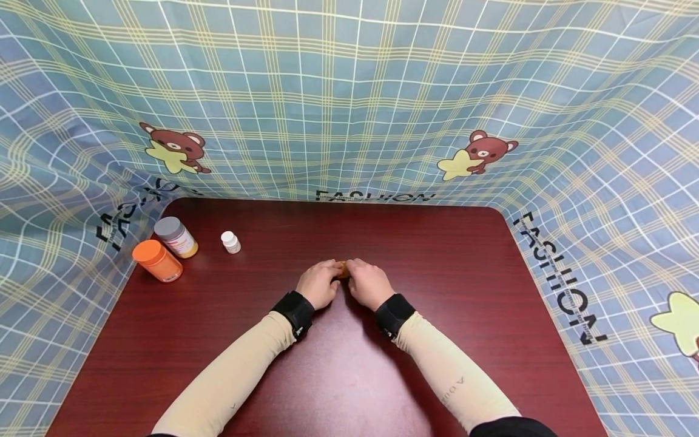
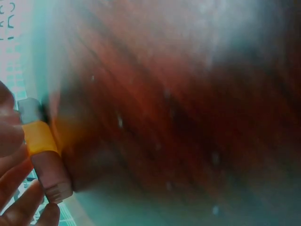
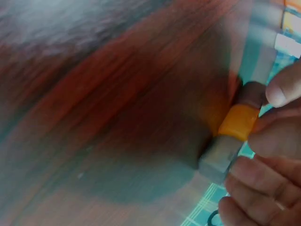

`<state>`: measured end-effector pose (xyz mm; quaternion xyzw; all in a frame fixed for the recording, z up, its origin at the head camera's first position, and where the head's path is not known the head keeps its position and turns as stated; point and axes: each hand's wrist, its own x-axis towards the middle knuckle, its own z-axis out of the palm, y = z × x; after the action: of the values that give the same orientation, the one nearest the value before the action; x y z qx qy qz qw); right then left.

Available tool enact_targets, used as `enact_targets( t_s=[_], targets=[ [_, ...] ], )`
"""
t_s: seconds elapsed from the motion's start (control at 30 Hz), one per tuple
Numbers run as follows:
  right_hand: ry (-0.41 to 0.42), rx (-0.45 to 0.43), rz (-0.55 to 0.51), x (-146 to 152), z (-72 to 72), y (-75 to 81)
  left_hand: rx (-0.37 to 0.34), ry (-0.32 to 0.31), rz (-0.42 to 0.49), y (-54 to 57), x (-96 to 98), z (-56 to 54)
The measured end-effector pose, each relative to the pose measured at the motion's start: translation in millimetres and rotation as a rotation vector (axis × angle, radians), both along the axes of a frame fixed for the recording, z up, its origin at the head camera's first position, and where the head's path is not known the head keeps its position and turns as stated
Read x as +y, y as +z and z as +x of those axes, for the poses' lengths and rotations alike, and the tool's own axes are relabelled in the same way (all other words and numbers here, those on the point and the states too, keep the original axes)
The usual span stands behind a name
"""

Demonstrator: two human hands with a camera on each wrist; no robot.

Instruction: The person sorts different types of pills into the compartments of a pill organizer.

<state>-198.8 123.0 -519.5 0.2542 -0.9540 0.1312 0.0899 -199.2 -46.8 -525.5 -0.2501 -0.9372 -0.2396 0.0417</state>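
Both hands meet near the middle of the table, over a small oblong thing [image 1: 343, 269] with an orange-yellow middle band. In the left wrist view this piece [image 2: 40, 137] has a grey end and a brownish end. My left hand [image 1: 320, 284] holds its left side, thumb toward me and fingers beyond. From the other side my right hand [image 1: 371, 284] holds it, its fingertips along the far face in the right wrist view, where the same piece [image 3: 239, 121] lies low over the tabletop. The hands hide most of it in the head view; its exact kind I cannot tell.
On the dark red table [image 1: 437, 243], at the far left, stand an orange jar [image 1: 158, 261] and a grey-lidded jar [image 1: 176, 237]. A small white bottle [image 1: 231, 242] is to their right. Checked cloth [image 1: 338, 121] with printed bears hangs around the back and sides.
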Motion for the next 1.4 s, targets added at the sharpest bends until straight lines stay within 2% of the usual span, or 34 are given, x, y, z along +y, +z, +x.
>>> enact_targets(
  t_s=[0.2, 0.33, 0.53, 0.7, 0.97, 1.07, 1.23, 1.4],
  targets=[
    [-0.054, 0.100, 0.056, -11.2, 2.3, -3.7, 0.003, -0.044, 0.050, -2.4, -4.9, -0.7],
    [-0.102, 0.133, 0.035, -14.9, 1.2, -6.4, 0.016, -0.031, 0.031, -3.9, -8.2, 1.4],
    [-0.122, 0.193, 0.031, -16.4, -1.8, -8.9, 0.029, -0.022, 0.000, -3.4, -6.3, 3.8],
    [-0.133, 0.206, 0.069, -19.6, -1.6, -7.0, 0.024, -0.026, 0.001, -2.9, -6.3, 5.3],
    [-0.159, 0.298, 0.135, -24.0, -1.4, -12.0, 0.027, -0.020, 0.041, -1.9, -6.7, 3.3],
    [-0.161, 0.280, 0.114, -22.9, -2.9, -11.7, 0.019, -0.018, 0.048, -1.3, -6.4, 2.9],
    [-0.152, 0.178, 0.057, -17.9, -5.9, -7.2, 0.003, -0.010, 0.046, -2.3, -7.5, 1.8],
    [-0.136, 0.083, -0.035, -13.6, -10.2, 3.2, 0.037, -0.009, 0.048, -3.2, -9.1, -1.2]
  ],
)
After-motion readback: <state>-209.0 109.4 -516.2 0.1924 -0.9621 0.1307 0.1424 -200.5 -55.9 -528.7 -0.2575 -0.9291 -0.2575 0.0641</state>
